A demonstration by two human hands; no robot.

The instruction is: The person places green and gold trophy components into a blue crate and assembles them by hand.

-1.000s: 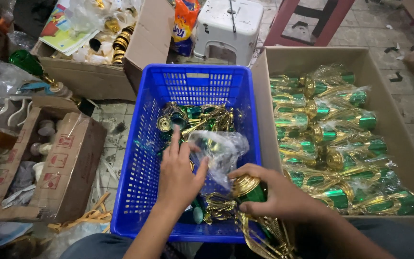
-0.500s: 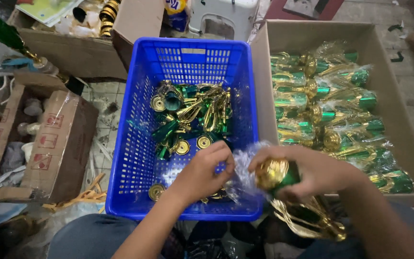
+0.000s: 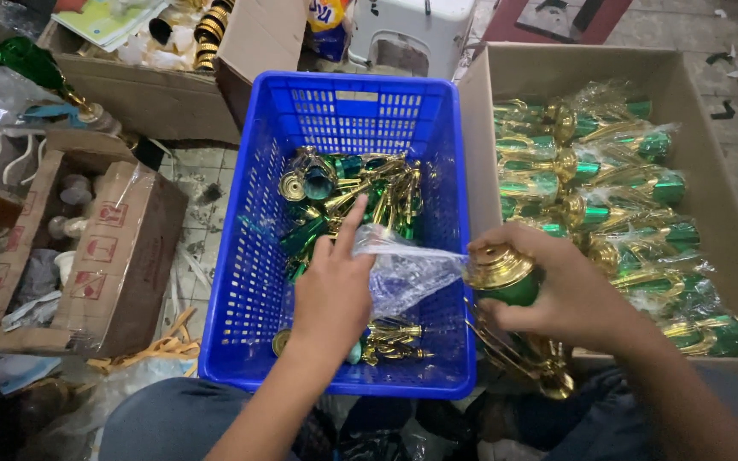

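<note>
Trophy point(image 3: 510, 277), green-bodied with a gold rim and gold handles, sits gripped in my right hand point(image 3: 570, 290) over the front right corner of the blue crate, its foot pointing down toward my lap. Largest in view, the cardboard box point(image 3: 711, 196) to my right is packed with rows of like trophies, each sealed in clear film. Beside it, at centre, the blue plastic crate point(image 3: 254, 282) stands on the floor and holds a loose heap of unwrapped green and gold trophy parts point(image 3: 348, 201) toward its far end, with a few more at the near wall. To my left a smaller brown carton point(image 3: 117, 265) lies open with mixed odds inside, and beyond the crate another open carton point(image 3: 151, 98) and a white plastic stool point(image 3: 412, 34) stand against its far side. My left hand point(image 3: 335, 290) hovers above the crate, fingers closed on one end of a clear plastic bag point(image 3: 407, 273), forefinger stretched forward. The bag stretches between my two hands, its other end touching the rim of the trophy. Both hands are thus clamped, left on the bag, right on the trophy, and held a little apart.
</note>
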